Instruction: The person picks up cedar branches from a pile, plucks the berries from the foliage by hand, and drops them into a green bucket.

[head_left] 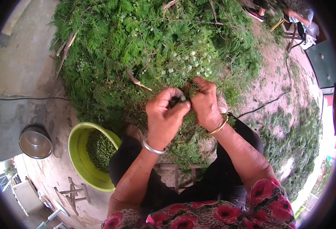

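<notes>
My left hand (166, 114), with a silver bangle at the wrist, is curled around several small green cones (177, 100) in front of the green pile. Right beside it, my right hand (205, 100), with a gold bangle, pinches a green sprig (192, 88); the fingertips of both hands nearly touch. A big heap of leafy green branches (129, 49) spreads beyond the hands, with pale cones (198, 66) on some twigs. To the left of my legs, a yellow-green bucket (75, 152) holds many small green cones (100, 150).
An empty-looking metal bowl (35, 142) lies at the left, near a small wooden stool (74, 195). Loose greenery (290, 145) covers ground at the right, beside a black cable (269, 104). Part of another person (299, 17) shows at the upper right.
</notes>
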{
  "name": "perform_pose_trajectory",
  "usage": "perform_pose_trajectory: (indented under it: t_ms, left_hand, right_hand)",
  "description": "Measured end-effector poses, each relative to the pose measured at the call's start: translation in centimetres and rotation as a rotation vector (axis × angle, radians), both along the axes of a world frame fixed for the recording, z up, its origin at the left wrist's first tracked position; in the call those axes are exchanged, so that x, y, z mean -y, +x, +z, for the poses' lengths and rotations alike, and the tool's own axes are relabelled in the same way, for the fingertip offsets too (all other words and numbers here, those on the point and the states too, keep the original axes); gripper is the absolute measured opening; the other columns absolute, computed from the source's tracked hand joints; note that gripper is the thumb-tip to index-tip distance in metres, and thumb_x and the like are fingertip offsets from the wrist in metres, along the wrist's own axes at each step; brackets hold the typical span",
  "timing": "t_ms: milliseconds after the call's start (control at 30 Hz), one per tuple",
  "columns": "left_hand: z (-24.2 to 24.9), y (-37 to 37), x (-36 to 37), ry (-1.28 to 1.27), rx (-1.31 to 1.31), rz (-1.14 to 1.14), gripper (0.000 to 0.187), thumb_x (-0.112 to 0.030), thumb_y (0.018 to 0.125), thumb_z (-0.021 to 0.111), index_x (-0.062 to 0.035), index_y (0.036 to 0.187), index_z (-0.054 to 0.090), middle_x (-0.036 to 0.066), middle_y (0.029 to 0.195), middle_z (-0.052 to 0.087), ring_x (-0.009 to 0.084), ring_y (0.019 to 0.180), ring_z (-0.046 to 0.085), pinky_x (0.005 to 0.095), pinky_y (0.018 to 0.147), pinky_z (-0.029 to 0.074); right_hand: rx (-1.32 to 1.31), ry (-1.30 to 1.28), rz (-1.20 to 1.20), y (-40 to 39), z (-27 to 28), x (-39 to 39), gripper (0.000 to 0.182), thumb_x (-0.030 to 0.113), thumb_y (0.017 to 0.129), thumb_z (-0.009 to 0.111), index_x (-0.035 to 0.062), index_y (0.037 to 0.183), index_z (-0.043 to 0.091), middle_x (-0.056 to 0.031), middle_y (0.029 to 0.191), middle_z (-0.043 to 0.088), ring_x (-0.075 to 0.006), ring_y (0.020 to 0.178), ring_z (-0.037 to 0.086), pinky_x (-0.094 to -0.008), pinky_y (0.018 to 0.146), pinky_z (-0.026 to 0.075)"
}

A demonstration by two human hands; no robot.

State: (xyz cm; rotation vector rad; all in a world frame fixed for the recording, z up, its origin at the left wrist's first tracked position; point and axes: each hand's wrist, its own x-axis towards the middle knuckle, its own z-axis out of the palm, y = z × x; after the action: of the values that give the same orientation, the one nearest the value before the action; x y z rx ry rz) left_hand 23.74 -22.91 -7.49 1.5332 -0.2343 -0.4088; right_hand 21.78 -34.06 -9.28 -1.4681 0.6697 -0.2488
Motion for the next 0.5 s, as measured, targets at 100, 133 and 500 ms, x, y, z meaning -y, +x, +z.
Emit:
perform_pose_trajectory:
  t_ms: [100, 133, 500]
  left_hand:
    - [0.2, -1.5, 0.7, -0.034, 0.237, -0.03, 0.016, 0.006, 0.072, 0.062, 0.0013, 0.086, 0.056, 0.0, 0.07, 0.056, 0.0055, 0.057, 0.052, 0.0217, 0.049, 0.042]
    - [0.9, -1.8, 0.4, -0.067, -0.019, -0.109, 0.017, 0.007, 0.076, 0.06, 0.0003, 0.091, 0.055, 0.002, 0.072, 0.057, 0.0082, 0.056, 0.053, 0.0247, 0.044, 0.042]
    - [0.0, 0.6, -1.2, -0.827, -0.736, -0.05, 0.019, -0.001, 0.082, 0.049, 0.0023, 0.1, 0.052, 0.01, 0.078, 0.058, 0.0184, 0.055, 0.055, 0.0336, 0.043, 0.046]
  right_hand:
    - [-0.012, 0.235, -0.045, -0.4, 0.1, 0.7, 0.035, -0.008, 0.078, 0.049, -0.013, 0.113, 0.053, -0.0133, 0.087, 0.065, -0.0098, 0.073, 0.054, -0.0268, 0.061, 0.047]
    - [0.045, -0.064, 0.054, -0.9, -0.2, 1.0, 0.035, -0.008, 0.078, 0.048, -0.0128, 0.113, 0.053, -0.0128, 0.087, 0.065, -0.01, 0.072, 0.054, -0.0264, 0.061, 0.047]
    - [0.073, 0.077, 0.133, 0.0, 0.5, 1.8, 0.007, 0.001, 0.084, 0.058, -0.0019, 0.077, 0.058, 0.0021, 0.064, 0.055, -0.0035, 0.056, 0.045, -0.0228, 0.048, 0.037]
